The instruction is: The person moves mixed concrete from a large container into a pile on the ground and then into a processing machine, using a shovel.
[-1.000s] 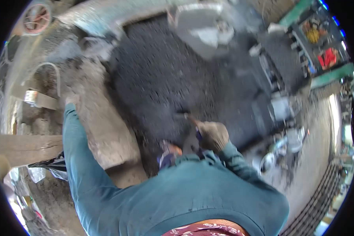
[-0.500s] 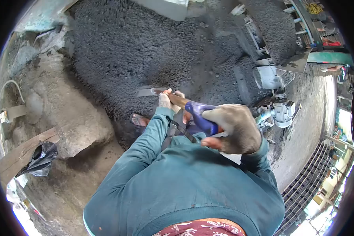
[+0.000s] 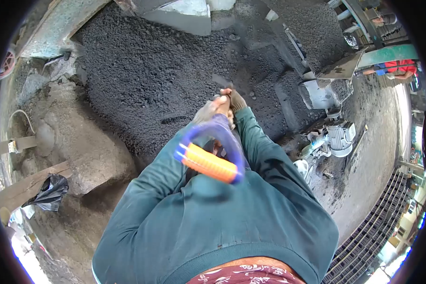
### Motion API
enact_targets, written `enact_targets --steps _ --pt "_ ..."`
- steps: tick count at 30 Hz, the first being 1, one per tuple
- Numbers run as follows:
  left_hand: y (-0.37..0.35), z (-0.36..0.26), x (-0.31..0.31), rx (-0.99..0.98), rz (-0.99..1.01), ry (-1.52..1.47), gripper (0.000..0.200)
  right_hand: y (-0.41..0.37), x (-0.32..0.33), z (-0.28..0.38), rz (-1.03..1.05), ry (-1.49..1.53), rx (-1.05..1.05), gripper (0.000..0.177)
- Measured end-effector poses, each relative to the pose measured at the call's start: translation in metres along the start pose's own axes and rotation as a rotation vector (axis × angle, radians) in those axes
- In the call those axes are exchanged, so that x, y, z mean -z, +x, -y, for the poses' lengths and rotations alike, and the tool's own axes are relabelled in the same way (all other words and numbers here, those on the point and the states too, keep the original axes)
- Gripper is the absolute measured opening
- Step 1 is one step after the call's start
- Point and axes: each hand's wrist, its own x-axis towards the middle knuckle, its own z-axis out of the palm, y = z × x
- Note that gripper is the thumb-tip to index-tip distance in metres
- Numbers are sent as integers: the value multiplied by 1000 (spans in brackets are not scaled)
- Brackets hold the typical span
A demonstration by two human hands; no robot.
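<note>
Both my hands, in worn gloves with bare fingertips showing, are close together on the shaft of a shovel [image 3: 208, 163]. My left hand [image 3: 209, 110] is closed round the shaft just beyond its purple D-shaped handle. On the right side of the shaft, my right hand [image 3: 237, 100] is closed, partly hidden by the left hand and shaft. The handle's orange grip points back toward my chest, with no hand on it. Past my hands the blurred grey blade shows in part, over a dark heap of damp, grainy mix [image 3: 151, 71].
A rough concrete block [image 3: 90, 146] stands on the left, near a wooden beam [image 3: 38, 182] with a black plastic bag [image 3: 49, 189]. To the right are an electric motor [image 3: 340, 137] and machinery. A person in red [image 3: 402, 67] is beyond; stacked dark blocks [image 3: 369, 232] lie lower right.
My right hand has left the shovel's D-handle and moved forward onto the shaft beside my left hand. The shovel has swung, its orange grip now in plain sight. My view has shifted slightly.
</note>
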Motion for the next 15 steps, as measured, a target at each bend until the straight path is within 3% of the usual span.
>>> enact_targets --steps 2,5,6,8,10,12,14,15 --pt "-48 9 18 -120 101 30 43 35 15 8 -155 51 86 12" --pt "-124 36 -6 -363 70 -9 65 73 39 39 -213 -100 113 20" --pt "-136 46 -9 -440 50 -23 74 80 37 47 -229 -141 135 20" --pt "-120 64 -13 -634 -55 -93 72 94 31 73 -258 -226 185 21" --pt "-73 64 -20 -697 -170 -80 67 131 39 107 -229 -293 226 25" --pt "-11 40 -25 -699 -400 -150 26 166 36 147 -224 -310 171 26" --pt "51 12 -27 -758 -298 -408 10 209 47 188 -195 -306 191 26" --pt "77 -3 -33 -792 -278 -363 10 223 45 212 -203 -318 189 26"
